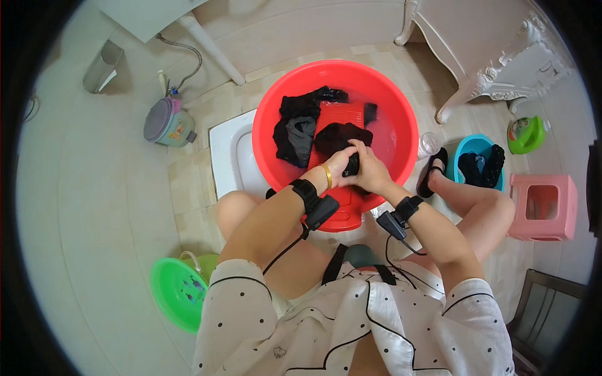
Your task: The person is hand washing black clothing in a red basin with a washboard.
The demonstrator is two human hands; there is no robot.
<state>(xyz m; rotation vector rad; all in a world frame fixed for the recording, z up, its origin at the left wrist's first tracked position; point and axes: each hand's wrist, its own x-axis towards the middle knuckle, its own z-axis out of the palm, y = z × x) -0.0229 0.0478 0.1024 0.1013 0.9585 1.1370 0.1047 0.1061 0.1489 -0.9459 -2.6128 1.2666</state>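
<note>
A big red basin (401,119) of water stands on the tiled floor in front of me. A red washboard (342,116) leans inside it. My left hand (338,164) and my right hand (370,172) are pressed together at the near end of the board, both closed on a bunched black garment (342,139). More black clothes (298,128) soak at the left side of the basin. Each wrist carries a black strap with a small device and cable; a gold bangle is on the left wrist.
A white squat toilet (229,153) lies under the basin's left edge. A green basin (179,291) sits near left, a lidded pot (168,122) far left. To the right: a blue tub with dark clothes (480,160), pink stool (542,207), green container (525,135), white cabinet legs (483,81).
</note>
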